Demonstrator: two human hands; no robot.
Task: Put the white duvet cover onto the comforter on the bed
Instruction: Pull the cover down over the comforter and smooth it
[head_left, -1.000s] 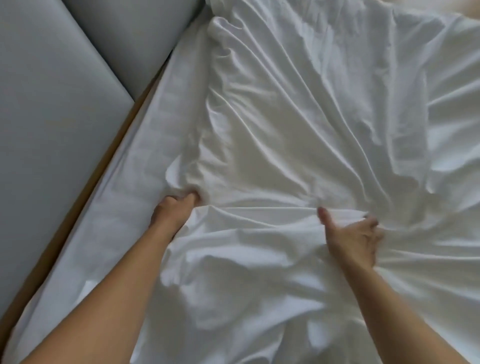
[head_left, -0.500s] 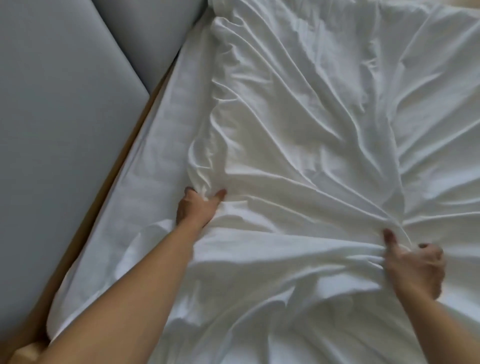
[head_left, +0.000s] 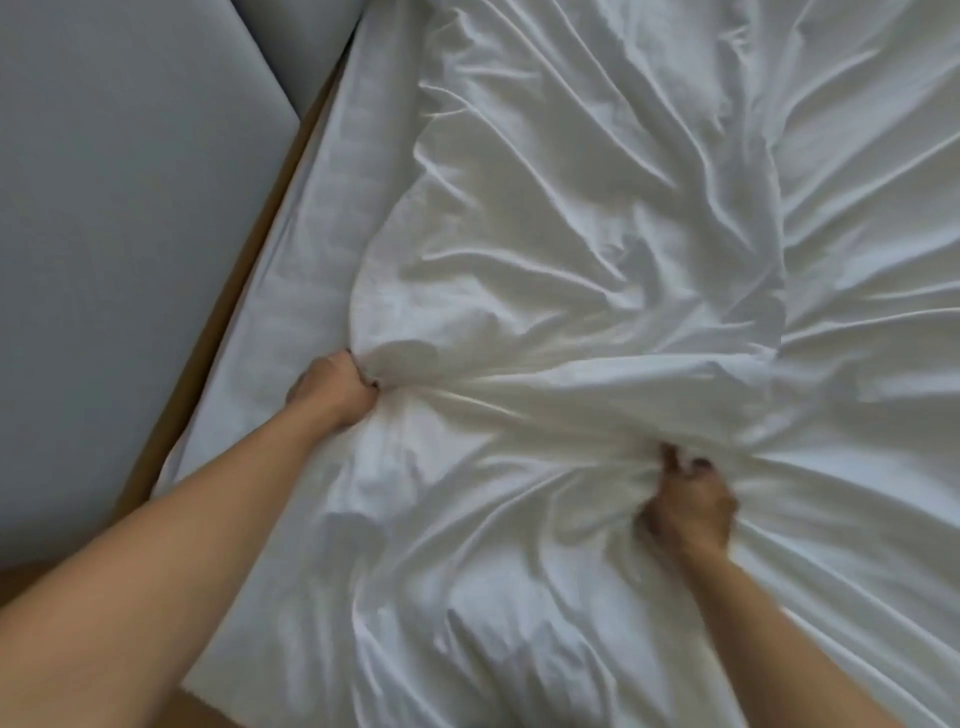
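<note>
The white duvet cover (head_left: 597, 234) lies crumpled over most of the bed, with folds running toward both hands. My left hand (head_left: 332, 389) grips a bunch of the cover at its left edge, fingers curled into the cloth. My right hand (head_left: 685, 504) grips a gathered fold of the cover lower and to the right, fingertips buried in the fabric. The comforter is not separately distinguishable under the white cloth.
A white striped bed sheet (head_left: 322, 249) shows along the bed's left side. Beside it runs a narrow wooden bed frame edge (head_left: 249, 270), and grey upholstered panels (head_left: 119, 234) fill the left of the view.
My left hand has closed from a loose pinch into a full fist on the cover's edge. My right hand has moved left and bunched the fabric; the cover has drawn into tighter folds.
</note>
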